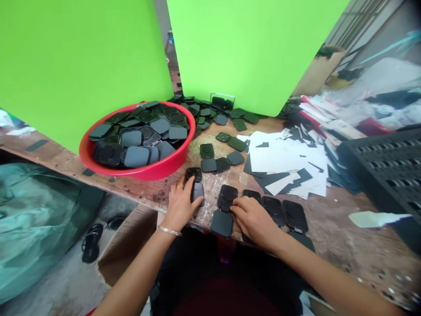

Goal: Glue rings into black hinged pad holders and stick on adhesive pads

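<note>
Here the left hand (pixel 180 205) rests on the near edge of the wooden worktop (pixel 332 228), its thumb and fingers closed around a small dark pad (pixel 198 192) that lies flat on the wood. Just beyond that pad sits another dark piece (pixel 194 174), touching it or very nearly so. The right hand (pixel 255 219) lies palm down beside it, fingers loosely curled with their tips on a dark grille piece (pixel 227 196); whether it grips anything I cannot tell. A smooth grey-black square (pixel 222 223) lies just in front of that hand at the edge. To the right, two more grille pieces (pixel 285 213) lie side by side. Farther back stands a red bowl (pixel 98 164) heaped with the same dark pads, and white and black paper scraps (pixel 286 162) spread on the right.
</note>
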Motion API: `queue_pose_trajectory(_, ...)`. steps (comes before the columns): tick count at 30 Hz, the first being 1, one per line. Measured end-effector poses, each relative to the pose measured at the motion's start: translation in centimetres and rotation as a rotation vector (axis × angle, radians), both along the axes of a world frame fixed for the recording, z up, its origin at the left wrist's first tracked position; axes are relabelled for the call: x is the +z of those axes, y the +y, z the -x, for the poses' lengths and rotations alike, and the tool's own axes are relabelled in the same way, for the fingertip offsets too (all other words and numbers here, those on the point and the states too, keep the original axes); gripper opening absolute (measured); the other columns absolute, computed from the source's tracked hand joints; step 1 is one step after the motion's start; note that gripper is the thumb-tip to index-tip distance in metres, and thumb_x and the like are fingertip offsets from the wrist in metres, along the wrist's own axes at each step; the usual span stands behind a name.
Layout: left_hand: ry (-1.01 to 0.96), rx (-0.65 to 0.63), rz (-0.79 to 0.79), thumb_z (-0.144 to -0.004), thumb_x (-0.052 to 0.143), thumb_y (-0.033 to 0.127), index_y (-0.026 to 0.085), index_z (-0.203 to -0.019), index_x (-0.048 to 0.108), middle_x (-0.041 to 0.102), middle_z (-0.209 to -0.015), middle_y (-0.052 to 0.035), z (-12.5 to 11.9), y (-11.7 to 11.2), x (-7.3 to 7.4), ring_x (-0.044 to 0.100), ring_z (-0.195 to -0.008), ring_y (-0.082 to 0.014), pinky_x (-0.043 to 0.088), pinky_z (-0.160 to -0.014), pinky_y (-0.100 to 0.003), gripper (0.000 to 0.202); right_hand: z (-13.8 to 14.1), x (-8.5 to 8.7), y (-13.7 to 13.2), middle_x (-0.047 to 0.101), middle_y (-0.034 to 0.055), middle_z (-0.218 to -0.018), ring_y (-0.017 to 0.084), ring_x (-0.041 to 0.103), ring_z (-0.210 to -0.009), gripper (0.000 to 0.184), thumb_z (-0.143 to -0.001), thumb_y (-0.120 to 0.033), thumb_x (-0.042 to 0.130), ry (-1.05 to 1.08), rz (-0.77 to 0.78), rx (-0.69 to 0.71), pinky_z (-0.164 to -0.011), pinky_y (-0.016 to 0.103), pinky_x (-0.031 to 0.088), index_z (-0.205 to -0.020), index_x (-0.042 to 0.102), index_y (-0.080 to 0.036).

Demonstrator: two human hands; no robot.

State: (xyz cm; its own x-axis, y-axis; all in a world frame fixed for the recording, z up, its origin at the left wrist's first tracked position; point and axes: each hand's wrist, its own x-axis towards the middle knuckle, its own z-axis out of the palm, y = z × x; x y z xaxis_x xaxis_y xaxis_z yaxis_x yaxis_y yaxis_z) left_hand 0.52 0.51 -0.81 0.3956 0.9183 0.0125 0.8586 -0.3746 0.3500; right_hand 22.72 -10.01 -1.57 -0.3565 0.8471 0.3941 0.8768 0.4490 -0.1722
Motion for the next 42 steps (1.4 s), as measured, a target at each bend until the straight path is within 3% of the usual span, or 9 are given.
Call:
queue_pose_trajectory(5, -0.087, 0.012, 0.03, -0.08, 0.062, 0.025, 0.016, -0.145, 0.033, 0.043, -0.145, -0.0158, 0.2, 0.9, -0.6, 0.038, -0.135, -0.0287, 0.028, -0.114, -0.049, 0.072, 0.5, -0.7, -0.6, 0.061, 0.0143, -0.122, 0.029, 0.051, -0.118, 0.03, -0.094, -0.02, 0.047, 0.021, -0.04, 0.004, -0.098, 0.045, 0.047, -0.115, 0.064, -0.006)
queue_pose_trajectory(11, 0.037, 0.072, -0.078, -0.083, 0.06, 0.039, 0.014, -0.139, 0.046, 0.044, -0.143, -0.0201, -0.6, 0.5, -0.4, 0.043, -0.127, -0.0373, 0.039, -0.103, -0.054, 0.063, 0.8, -1.7, -0.9, 0.063, 0.0142, -0.122, 0.031, 0.055, -0.118, 0.03, -0.092, -0.022, 0.052, 0.007, -0.002, -0.013, -0.1, 0.048, 0.05, -0.112, 0.066, -0.005)
queue_pose_trajectory(16, -0.041, -0.001, -0.118, -0.078, 0.057, 0.023, 0.011, -0.136, 0.047, 0.053, -0.136, -0.0168, -0.1, 0.3, -0.1, 0.049, -0.124, -0.0298, 0.036, -0.107, -0.048, 0.059, 0.0, -0.2, -2.5, 0.055, 0.0179, -0.131, 0.03, 0.049, -0.126, 0.031, -0.092, -0.017, 0.051, 0.128, 0.012, -0.025, -0.105, 0.048, 0.047, -0.117, 0.063, -0.005)
queue_pose_trajectory(21, -0.144, -0.056, -0.03, -0.072, 0.058, 0.021, 0.012, -0.146, 0.033, 0.056, -0.13, -0.0143, 1.5, -0.5, 2.4, 0.049, -0.122, -0.0287, 0.034, -0.109, -0.049, 0.078, -1.2, 1.3, -5.6, 0.06, 0.0129, -0.122, 0.019, 0.055, -0.118, 0.027, -0.092, -0.012, 0.052, 0.489, -0.007, -0.069, -0.1, 0.036, 0.05, -0.117, 0.063, -0.014)
queue_pose_trajectory(25, -0.312, -0.119, 0.171, -0.072, 0.063, 0.023, 0.019, -0.148, 0.028, 0.049, -0.138, -0.0114, 0.7, -2.1, 4.9, 0.047, -0.126, -0.027, 0.038, -0.108, -0.044, 0.085, -0.7, 2.2, -5.2, 0.066, 0.01, -0.114, 0.018, 0.065, -0.103, 0.032, -0.089, -0.028, 0.062, 1.043, 0.305, -0.193, -0.09, 0.032, 0.055, -0.12, 0.061, -0.019)
queue_pose_trajectory(29, -0.462, -0.336, 0.264, -0.074, 0.066, 0.018, 0.027, -0.146, 0.029, 0.045, -0.143, -0.0065, -1.5, -4.1, 5.6, 0.045, -0.13, -0.0217, 0.037, -0.112, -0.036, 0.082, 1.8, 3.9, -2.2, 0.067, 0.0099, -0.113, 0.021, 0.066, -0.102, 0.047, -0.087, -0.038, 0.063, 1.485, 0.553, -0.113, -0.088, 0.036, 0.056, -0.129, 0.058, -0.018)
queue_pose_trajectory(33, -0.447, -0.262, 0.042, -0.078, 0.057, 0.013, 0.024, -0.136, 0.045, 0.054, -0.13, -0.007, -0.7, -3.7, 4.4, 0.05, -0.123, -0.0207, 0.039, -0.109, -0.039, 0.06, 4.2, 4.7, 0.0, 0.07, 0.0058, -0.107, 0.017, 0.066, -0.1, 0.028, -0.094, -0.026, 0.05, 1.168, 0.257, 0.018, -0.093, 0.033, 0.054, -0.114, 0.069, -0.018)
queue_pose_trajectory(37, -0.4, -0.085, -0.091, -0.088, 0.05, 0.023, 0.018, -0.132, 0.049, 0.055, -0.131, -0.0104, 2.7, -1.1, 2.3, 0.05, -0.124, -0.0222, 0.037, -0.111, -0.043, 0.045, 6.0, 2.2, 0.3, 0.058, 0.0137, -0.131, 0.024, 0.051, -0.127, 0.037, -0.094, -0.014, 0.042, 0.474, -0.077, 0.104, -0.108, 0.041, 0.044, -0.123, 0.063, -0.012)
queue_pose_trajectory(42, -0.324, -0.145, -0.014, -0.096, 0.04, 0.034, 0.018, -0.12, 0.061, 0.055, -0.135, -0.0097, 3.3, -0.4, 0.5, 0.045, -0.133, -0.0215, 0.035, -0.115, -0.045, 0.036, 7.7, -1.2, 0.3, 0.058, 0.0227, -0.126, 0.033, 0.052, -0.125, 0.038, -0.086, -0.007, 0.05, 0.052, 0.031, 0.001, -0.104, 0.046, 0.048, -0.12, 0.063, -0.001)
